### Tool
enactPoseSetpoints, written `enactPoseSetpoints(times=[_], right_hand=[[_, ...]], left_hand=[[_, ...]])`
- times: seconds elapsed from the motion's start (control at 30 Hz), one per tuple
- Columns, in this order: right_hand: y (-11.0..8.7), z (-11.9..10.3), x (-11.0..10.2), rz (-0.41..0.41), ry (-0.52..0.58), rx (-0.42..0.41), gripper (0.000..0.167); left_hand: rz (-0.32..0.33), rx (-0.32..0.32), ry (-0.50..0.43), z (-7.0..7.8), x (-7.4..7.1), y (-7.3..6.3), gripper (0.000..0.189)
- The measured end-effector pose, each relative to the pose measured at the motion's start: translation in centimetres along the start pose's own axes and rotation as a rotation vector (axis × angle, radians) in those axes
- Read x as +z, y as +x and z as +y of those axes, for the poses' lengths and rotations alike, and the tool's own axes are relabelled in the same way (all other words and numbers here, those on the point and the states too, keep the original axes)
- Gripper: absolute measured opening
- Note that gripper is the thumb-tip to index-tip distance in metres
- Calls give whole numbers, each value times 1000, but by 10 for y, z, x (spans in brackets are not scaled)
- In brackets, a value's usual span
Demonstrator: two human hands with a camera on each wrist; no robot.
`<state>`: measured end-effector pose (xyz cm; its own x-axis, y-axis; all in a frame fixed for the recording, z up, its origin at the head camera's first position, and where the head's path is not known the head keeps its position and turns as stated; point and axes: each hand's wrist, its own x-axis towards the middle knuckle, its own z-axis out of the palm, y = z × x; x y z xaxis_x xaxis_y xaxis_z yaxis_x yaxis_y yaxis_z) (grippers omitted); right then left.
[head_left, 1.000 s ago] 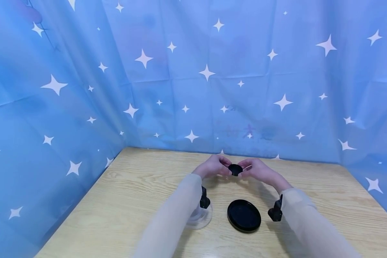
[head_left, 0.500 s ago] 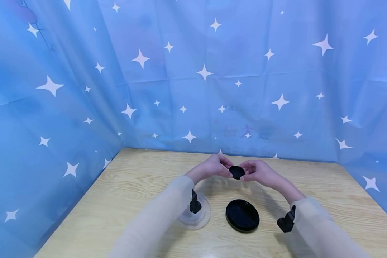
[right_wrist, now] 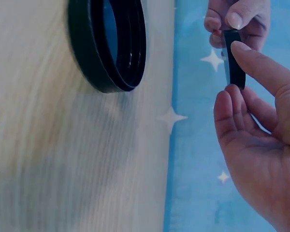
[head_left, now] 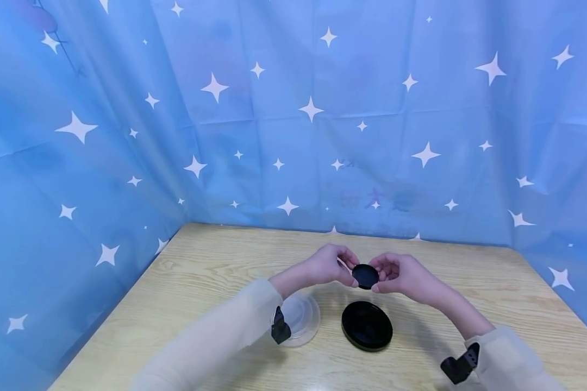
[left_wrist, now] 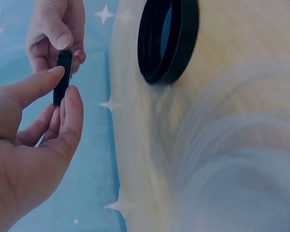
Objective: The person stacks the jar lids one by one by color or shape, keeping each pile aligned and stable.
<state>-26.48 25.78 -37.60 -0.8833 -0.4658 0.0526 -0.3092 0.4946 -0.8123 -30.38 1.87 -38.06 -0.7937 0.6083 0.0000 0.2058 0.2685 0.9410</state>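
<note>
A small, flat black disc with a raised rim is held above the table between both hands. My left hand pinches its left edge with thumb and fingertips, and my right hand grips the opposite edge the same way. From the side, in the left wrist view, the disc looks thin, with straight walls. Just below the hands, on the table, lies a larger round black dish with a raised rim and a glossy inside.
Beside the black dish, to its left, stands a translucent round plastic piece with stepped rings, partly covered by the left sleeve and wrist camera. The wooden table ends at a blue star-patterned curtain behind and left.
Both hands have brought the small disc nearer to me and slightly right, with its face showing more. My forearms have spread apart, uncovering more of the translucent piece. The black dish stays put.
</note>
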Motion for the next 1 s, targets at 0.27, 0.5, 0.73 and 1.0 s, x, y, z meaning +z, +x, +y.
enactPoseSetpoints(times=[0.27, 0.5, 0.73, 1.0], right_hand=[[-23, 0, 8, 0, 30, 20, 52], [-36, 5, 21, -16, 106, -2, 52], [-39, 12, 36, -23, 139, -1, 52], [-41, 20, 50, -21, 1, -39, 48]], left_hand=[[8, -9, 21, 2, 18, -19, 35], [30, -31, 11, -3, 34, -35, 36], [85, -56, 22, -10, 44, -46, 37], [96, -74, 75, -19, 53, -53, 39]])
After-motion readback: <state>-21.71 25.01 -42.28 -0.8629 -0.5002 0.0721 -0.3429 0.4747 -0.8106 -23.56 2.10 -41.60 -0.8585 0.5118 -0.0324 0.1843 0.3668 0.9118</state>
